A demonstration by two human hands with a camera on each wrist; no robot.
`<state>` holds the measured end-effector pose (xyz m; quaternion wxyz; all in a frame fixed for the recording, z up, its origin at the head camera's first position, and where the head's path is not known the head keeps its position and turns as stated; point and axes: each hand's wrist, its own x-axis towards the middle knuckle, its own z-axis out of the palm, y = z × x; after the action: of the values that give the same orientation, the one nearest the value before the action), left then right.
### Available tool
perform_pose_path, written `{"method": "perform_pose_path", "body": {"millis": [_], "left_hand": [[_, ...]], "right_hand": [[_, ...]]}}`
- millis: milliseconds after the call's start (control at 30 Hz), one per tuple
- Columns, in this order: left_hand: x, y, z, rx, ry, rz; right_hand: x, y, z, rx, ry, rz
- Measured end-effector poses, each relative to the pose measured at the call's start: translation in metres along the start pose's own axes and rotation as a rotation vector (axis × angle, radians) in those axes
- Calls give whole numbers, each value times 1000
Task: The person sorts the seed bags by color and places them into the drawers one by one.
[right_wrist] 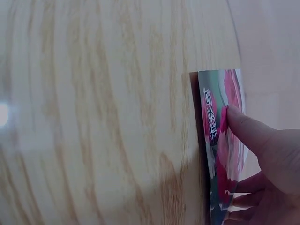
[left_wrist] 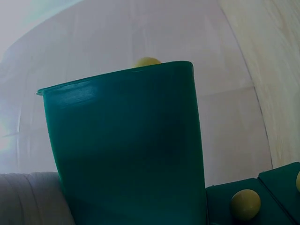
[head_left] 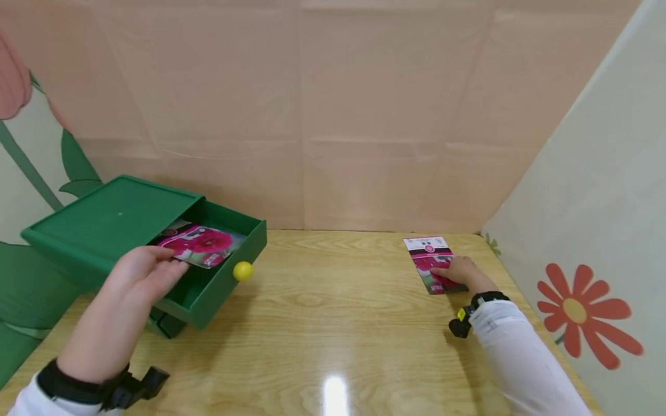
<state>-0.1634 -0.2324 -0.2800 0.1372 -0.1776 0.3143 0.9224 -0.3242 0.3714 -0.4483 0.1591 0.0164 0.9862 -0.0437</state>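
Left hand [head_left: 137, 274] reaches over the near edge of the open green drawer [head_left: 229, 254], fingers extended and only slightly bent, fingertips resting on the near corner of a seed packet [head_left: 200, 245] with pink flowers printed on it; the head view does not show whether the thumb pinches the packet from below — grip cannot be confirmed. That packet lies inside the drawer, tilted, its far end tucked under the cabinet top. Right hand [head_left: 460, 273] lies flat on a second seed packet [head_left: 429, 257] of the same pink print, which rests flat on the wooden table [head_left: 333, 323] near the right rear corner; in the right wrist view one straight finger [right_wrist: 246, 129] presses down on the packet face, the others lying loosely beside it, nothing grasped. The two packets are well apart, with bare table between them. The drawer is pulled out of a small green drawer cabinet [head_left: 109, 222] at the left of the table and carries a round yellow knob [head_left: 242, 270] on its front. The left wrist view shows the drawer's underside close up, with another yellow knob [left_wrist: 244, 204] on a lower drawer — both hands wear dark wrist straps and white sleeves. Peach-coloured paper wall [head_left: 333, 115] stands behind; a pale side panel bearing a red flower decal [head_left: 580, 315] stands to the right.
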Motion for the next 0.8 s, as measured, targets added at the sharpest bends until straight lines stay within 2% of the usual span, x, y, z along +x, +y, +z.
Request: {"method": "perform_pose_path", "body": {"millis": [67,100,333,500,667,800], "left_hand": [[2,0,1,20,1,-2],[4,-1,3,-137,16,-28],[6,-3,5,-13,-18,-8],[-1,2,3,46,-40,2],[-5,4,2,109,-42,17],[-9,4,2,115,-16,39]], "right_hand": [[0,1,0,-7,6,-9],[0,2,1,-6,11,-14],[0,4,4,99,35,42],[-1,3,5,191,46,101],[-2,6,9,300,117,132],[-4,4,5,357,189,108]]}}
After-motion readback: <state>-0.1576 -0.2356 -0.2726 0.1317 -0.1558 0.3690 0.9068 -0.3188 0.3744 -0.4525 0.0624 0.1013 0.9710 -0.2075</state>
